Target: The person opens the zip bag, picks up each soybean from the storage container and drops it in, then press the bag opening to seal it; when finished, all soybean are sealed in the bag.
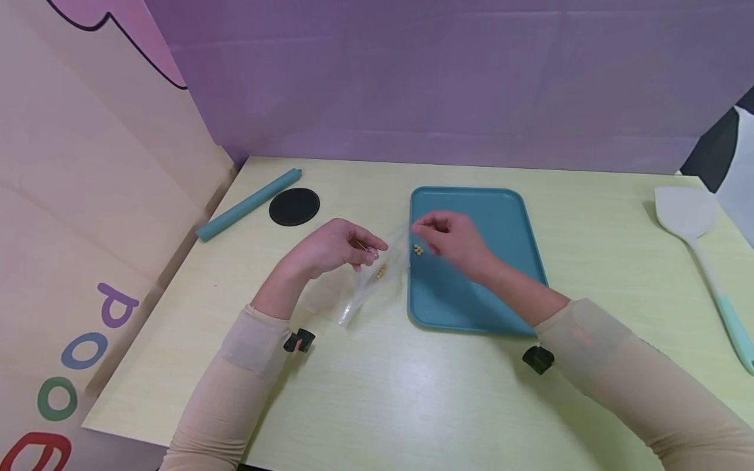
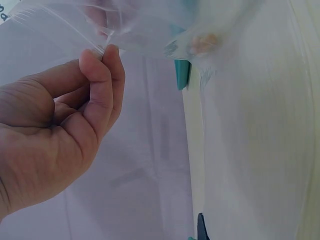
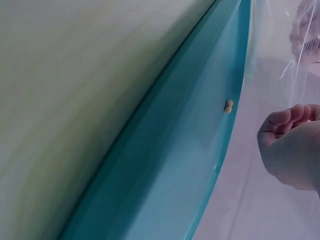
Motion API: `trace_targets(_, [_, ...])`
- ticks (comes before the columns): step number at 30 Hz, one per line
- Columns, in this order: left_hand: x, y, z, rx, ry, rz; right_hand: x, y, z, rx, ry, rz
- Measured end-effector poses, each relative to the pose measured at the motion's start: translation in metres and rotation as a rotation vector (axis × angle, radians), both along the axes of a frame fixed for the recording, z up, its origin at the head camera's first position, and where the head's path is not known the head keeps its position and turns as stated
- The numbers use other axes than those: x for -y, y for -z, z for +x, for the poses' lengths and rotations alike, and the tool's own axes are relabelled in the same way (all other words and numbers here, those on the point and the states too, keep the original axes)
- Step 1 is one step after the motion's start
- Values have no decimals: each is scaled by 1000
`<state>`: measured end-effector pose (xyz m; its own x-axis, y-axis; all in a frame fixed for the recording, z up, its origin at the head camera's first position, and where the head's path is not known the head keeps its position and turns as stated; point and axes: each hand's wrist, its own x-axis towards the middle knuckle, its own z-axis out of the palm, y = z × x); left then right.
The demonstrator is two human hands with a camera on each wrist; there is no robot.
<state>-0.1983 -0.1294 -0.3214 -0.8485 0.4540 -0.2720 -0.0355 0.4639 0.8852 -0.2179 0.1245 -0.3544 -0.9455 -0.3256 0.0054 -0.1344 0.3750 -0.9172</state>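
Between the hands is a clear plastic bag, its lower end drooping close over the table. A few yellowish beans show inside it. The left hand pinches one side of the bag's upper edge between thumb and fingertips, as the left wrist view shows up close. With curled fingers, the right hand pinches the opposite side, above the left part of a blue tray. Several similar beans lie together on the tray near its left rim; they also appear in the right wrist view.
A blue-green rolling pin-like rod and a black round disc lie at the table's back left. On the far right rests a spatula with a mint handle. A purple backdrop rises behind the table.
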Motion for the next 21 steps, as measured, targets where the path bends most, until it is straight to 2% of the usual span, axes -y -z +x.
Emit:
trace_targets(9, [0,0,0,-10,4,-2,-6,8,-9,60,23,107])
trace_targets(21, [-1,0,0,-5,3,-15,-7,22,-16,13,0,264])
